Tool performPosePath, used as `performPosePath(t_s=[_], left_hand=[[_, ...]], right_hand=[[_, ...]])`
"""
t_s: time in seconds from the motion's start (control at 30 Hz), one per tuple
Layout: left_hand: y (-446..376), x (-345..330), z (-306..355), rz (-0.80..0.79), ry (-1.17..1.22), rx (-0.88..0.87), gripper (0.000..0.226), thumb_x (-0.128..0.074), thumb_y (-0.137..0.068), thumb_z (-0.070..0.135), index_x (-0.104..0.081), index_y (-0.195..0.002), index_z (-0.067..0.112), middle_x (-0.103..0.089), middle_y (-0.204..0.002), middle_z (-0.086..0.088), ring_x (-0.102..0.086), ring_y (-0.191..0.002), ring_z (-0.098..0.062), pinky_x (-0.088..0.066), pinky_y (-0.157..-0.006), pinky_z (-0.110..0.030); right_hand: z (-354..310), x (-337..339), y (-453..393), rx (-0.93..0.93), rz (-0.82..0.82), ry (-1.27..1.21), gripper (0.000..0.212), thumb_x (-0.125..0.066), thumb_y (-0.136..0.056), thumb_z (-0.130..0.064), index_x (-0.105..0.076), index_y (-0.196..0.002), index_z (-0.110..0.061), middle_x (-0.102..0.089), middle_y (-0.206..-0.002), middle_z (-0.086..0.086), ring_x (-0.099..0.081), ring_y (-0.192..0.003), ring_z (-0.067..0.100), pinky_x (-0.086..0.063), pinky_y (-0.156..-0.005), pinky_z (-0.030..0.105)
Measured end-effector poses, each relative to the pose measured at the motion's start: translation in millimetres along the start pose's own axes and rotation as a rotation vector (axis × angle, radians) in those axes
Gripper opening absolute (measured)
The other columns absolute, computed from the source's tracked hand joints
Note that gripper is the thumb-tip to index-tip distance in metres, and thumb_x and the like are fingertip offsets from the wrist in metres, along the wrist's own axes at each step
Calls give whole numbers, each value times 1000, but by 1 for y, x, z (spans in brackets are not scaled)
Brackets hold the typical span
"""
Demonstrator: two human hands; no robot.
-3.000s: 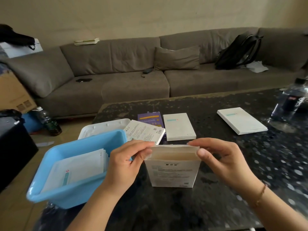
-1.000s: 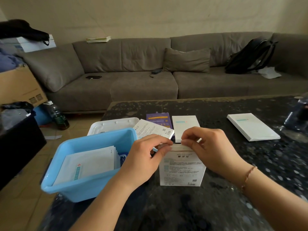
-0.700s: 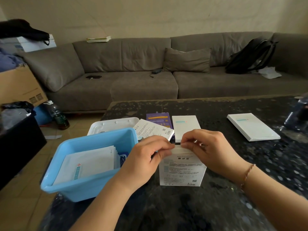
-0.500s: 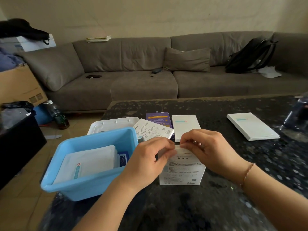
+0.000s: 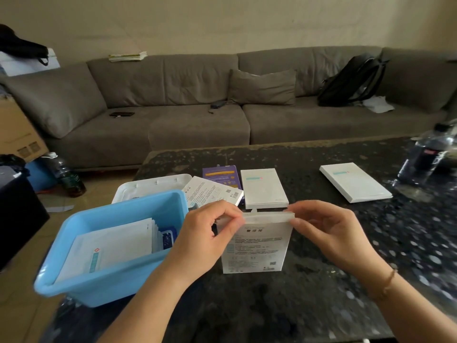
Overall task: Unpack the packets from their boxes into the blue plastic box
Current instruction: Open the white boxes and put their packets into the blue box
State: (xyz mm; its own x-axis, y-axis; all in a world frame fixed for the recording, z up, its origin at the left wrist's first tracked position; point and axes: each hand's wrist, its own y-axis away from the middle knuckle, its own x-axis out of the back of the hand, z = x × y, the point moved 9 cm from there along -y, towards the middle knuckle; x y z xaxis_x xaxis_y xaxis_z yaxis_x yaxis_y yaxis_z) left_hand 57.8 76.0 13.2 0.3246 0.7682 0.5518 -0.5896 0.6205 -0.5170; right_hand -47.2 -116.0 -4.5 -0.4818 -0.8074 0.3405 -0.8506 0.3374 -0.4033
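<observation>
A white printed box [image 5: 257,246] stands upright on the dark speckled table [image 5: 321,305]. My left hand [image 5: 207,238] pinches the left end of its top edge and my right hand [image 5: 329,231] pinches the right end. To the left stands the blue plastic box [image 5: 81,285], which holds a stack of white packets [image 5: 116,246] and a blue-printed packet [image 5: 167,237]. Behind it lie a white printed box [image 5: 212,193], a purple box [image 5: 221,175] and a flat white box [image 5: 263,188]. Another flat white box [image 5: 354,181] lies at the right.
A white lid [image 5: 148,185] lies behind the blue box. A clear water bottle [image 5: 425,157] stands at the table's right edge. Beyond the table is a grey sofa [image 5: 197,100] with a black backpack [image 5: 351,80]. On the floor at left are a green bottle [image 5: 66,177] and a cardboard carton [image 5: 17,134].
Three seconds ago the box's top stood open between my hands; my fingers then came together at the top middle, and now they have spread to the two ends of the top edge.
</observation>
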Motion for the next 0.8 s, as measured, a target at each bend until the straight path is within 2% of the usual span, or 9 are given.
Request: performPosePath(t_s=[0.1,0.27,0.4,0.5,0.6,0.7,0.8], left_hand=[[0,0,1,-4,-2,4,23,-59,-86,41,-69,-94,22,-64,-97,29,-59,-102,8,-49,-77,-4],[0,0,0,-3,-2,0,19,-60,-88,38,-69,-93,22,-65,-97,26,-60,-101,6,-49,-77,-5],[0,-1,2,-2,1,-32,17,-60,-90,37,-67,-93,22,-67,-97,22,-60,-100,5,-50,-77,-7],[2,-2,3,-3,-26,-92,25,-57,-91,41,-66,-95,18,-69,-98,14,-61,-100,5,-50,-80,-7],[7,-4,0,-15,-95,-132,31,-52,-92,46,-63,-102,19,-66,-109,13,-56,-104,12,-45,-82,0],[10,-5,-2,-18,-102,-163,30,-53,-92,43,-65,-105,19,-67,-113,8,-53,-110,6,-44,-87,-1],[10,-3,-2,-11,-80,-162,31,-54,-92,43,-69,-103,18,-66,-113,13,-56,-104,11,-49,-86,-7]], right_hand=[[-6,-2,-2,30,27,100,17,-71,-79,-30,-76,-95,-30,-75,-89,-12,-70,-82,11,-57,-71,27],[2,-4,-4,-73,61,-18,12,-74,-83,-14,-78,-86,-25,-75,-82,-5,-68,-72,13,-57,-63,40],[0,-4,-4,-65,52,-23,17,-75,-82,-8,-79,-81,-25,-75,-89,-5,-69,-77,14,-58,-62,39],[-4,-3,-5,-39,41,6,17,-74,-82,-6,-78,-82,-22,-75,-90,-7,-69,-80,12,-57,-63,32],[-12,-4,-3,36,22,97,17,-74,-82,-5,-76,-84,-22,-74,-91,-12,-69,-82,8,-54,-63,22],[-18,-6,-1,131,16,186,13,-75,-82,-10,-74,-87,-21,-73,-92,-15,-69,-84,9,-56,-64,25],[-29,-11,1,290,31,323,8,-73,-81,-23,-71,-86,-17,-70,-94,-15,-68,-85,10,-56,-64,30]])
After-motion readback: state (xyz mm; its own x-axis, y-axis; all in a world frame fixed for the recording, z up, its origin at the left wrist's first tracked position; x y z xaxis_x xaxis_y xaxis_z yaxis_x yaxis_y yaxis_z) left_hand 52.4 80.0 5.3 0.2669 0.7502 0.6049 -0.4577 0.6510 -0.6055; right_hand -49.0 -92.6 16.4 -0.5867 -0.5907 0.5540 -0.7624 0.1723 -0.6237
